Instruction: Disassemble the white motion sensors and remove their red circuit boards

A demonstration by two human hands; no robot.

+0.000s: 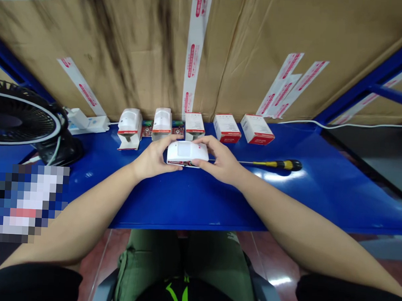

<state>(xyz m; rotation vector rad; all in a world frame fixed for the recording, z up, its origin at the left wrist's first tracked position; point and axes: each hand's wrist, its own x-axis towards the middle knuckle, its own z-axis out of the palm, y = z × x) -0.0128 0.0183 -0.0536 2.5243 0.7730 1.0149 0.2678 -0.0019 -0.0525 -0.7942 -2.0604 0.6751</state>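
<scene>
Between both hands is a white motion detector (pixel 186 151), held lengthwise above the blue table. Its casing gapes along the near side, where dark and reddish parts show inside. My left hand (pixel 153 158) grips its left end, thumb low and fingers along the top. At the right end, my right hand (pixel 220 160) closes on it the same way, thumb across the gap. Behind my right hand lies a screwdriver (pixel 277 164) with a yellow and black handle, its shaft partly hidden by the hand. Just beyond the detector stands a small open box (pixel 195 122).
Along the back are two boxes with white detectors (pixel 130 119) on them, red circuit boards (pixel 147 129), and closed red-and-white boxes (pixel 227 127). A black fan (pixel 19 118) and power strip (pixel 91 123) stand left. A cardboard wall (pixel 260 46) rises behind the blue table (pixel 191 208).
</scene>
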